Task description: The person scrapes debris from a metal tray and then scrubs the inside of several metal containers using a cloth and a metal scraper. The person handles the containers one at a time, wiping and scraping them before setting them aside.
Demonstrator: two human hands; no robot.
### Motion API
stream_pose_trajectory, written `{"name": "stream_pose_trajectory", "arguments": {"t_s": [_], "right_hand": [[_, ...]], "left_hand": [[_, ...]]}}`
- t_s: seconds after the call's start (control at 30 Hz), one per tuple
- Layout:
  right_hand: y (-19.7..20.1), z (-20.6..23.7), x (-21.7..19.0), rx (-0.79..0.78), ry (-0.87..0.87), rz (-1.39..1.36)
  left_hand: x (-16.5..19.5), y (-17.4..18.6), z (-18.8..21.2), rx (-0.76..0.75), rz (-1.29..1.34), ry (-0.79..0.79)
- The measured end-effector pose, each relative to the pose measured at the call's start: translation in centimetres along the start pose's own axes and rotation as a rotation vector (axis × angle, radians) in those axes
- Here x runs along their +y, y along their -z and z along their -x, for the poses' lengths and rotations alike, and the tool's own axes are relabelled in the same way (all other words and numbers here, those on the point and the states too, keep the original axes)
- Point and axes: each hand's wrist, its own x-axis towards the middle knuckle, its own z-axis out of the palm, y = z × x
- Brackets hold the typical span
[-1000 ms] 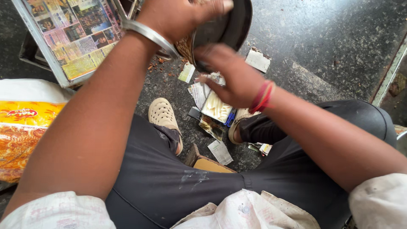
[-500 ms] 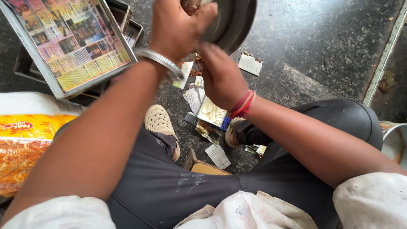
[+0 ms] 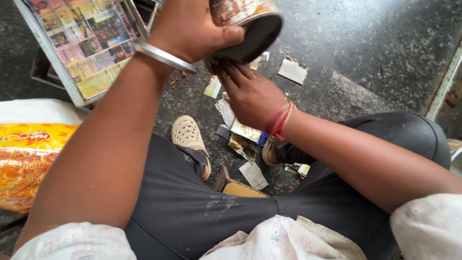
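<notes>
Tilted further since before, our tin [image 3: 245, 24] now faces down-right.
Left hand [image 3: 192, 29] clamps it; right hand [image 3: 250, 94], fingers loosely open, touches its rim from below.

Soft, even daylight fills the scene, casting only faint shadows on the dark floor [image 3: 365, 58]; focus is sharp throughout, with wide-angle stretching of the forearms near the frame edges.

Bare dark floor [image 3: 365, 43] right of the tin [image 3: 250, 24]; picture-covered tray [image 3: 86, 43] crowding left.
</notes>
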Motion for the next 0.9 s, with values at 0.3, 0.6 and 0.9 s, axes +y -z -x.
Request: {"name": "stream_pose_trajectory", "arguments": {"t_s": [0.3, 0.6, 0.9], "right_hand": [[3.6, -1.2, 2.3, 0.087, 0.061, -0.436], [0.4, 0.2, 3.2, 0.074, -0.109, -0.304], [1.0, -0.3, 2.8, -0.093, -0.108, -0.132]], "left_hand": [[0.2, -0.9, 0.0, 0.064, 0.134, 0.018], [4.5, -0.2, -0.7, 0.107, 0.977, 0.349], [1.3, -1.7, -0.6, 0.134, 0.439, -0.161]]}}
